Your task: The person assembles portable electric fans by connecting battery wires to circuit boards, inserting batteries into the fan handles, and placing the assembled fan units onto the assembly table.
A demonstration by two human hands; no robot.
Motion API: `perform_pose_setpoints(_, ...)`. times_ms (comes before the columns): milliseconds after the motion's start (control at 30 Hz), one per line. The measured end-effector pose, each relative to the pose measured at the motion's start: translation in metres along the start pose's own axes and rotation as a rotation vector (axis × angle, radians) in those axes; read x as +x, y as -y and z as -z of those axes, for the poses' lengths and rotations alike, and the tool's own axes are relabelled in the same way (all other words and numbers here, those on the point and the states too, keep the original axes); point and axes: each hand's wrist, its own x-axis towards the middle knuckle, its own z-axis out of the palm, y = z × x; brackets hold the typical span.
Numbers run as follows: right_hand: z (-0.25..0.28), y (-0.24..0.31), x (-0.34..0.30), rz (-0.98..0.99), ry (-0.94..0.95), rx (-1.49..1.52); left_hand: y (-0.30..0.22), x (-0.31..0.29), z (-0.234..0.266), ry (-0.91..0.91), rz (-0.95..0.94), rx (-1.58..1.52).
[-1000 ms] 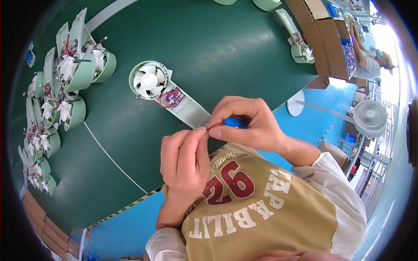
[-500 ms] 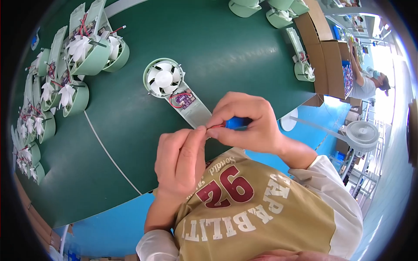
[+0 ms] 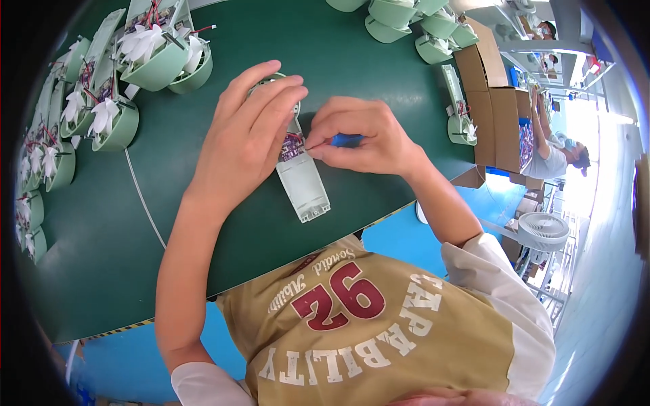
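Note:
A pale-green fan with a long open handle (image 3: 305,191) lies on the green table in front of me. My left hand (image 3: 247,139) is laid over its round fan head (image 3: 271,79), fingers stretched out and a little apart; the thumb and most of the fan head are hidden. Purple circuit board (image 3: 292,147) shows at the top of the handle. Just right of it, my right hand (image 3: 362,135) is closed around a blue battery (image 3: 346,141), partly covered by the fingers. Its thumb and fingertips pinch together at the board's edge; what lies between the tips is too small to tell.
Several similar half-open fans (image 3: 112,122) with white blades and red wires crowd the left side. More green fan bodies (image 3: 389,20) stand at the far edge, a single fan (image 3: 461,128) at the right. Beyond are cardboard boxes (image 3: 491,101), a person (image 3: 558,159), and a standing fan (image 3: 543,231).
Both hands have moved away from my body toward the board. My left hand has left the pinch at the wire and spread over the fan head. The fan's handle has swung to point more toward me.

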Motion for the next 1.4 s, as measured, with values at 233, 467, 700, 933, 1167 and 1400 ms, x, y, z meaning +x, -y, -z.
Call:
perform_pose_setpoints(233, 0.002, -0.003, 0.002, 0.071, 0.043, -0.11, -0.004, 0.0, 0.0, 0.037, -0.025, -0.015)
perform_pose_setpoints(467, 0.005, -0.003, 0.002, 0.134, 0.064, -0.18, -0.006, -0.001, -0.003, 0.016, -0.04, -0.003)
perform_pose_setpoints(700, 0.014, 0.001, 0.014, 0.362, 0.206, -0.387, -0.003, -0.001, -0.002, 0.013, -0.099, -0.026)
perform_pose_setpoints(933, 0.02, 0.002, 0.031, 0.513, 0.308, -0.431, -0.001, -0.001, 0.005, 0.025, -0.122, -0.088)
perform_pose_setpoints(1167, 0.012, -0.001, 0.033, 0.542, 0.306, -0.384, 0.001, -0.005, 0.009, 0.008, -0.116, -0.078)
perform_pose_setpoints(1400, 0.008, 0.005, 0.03, 0.547, 0.244, -0.432, 0.003, -0.005, 0.007, -0.028, -0.125, -0.065)
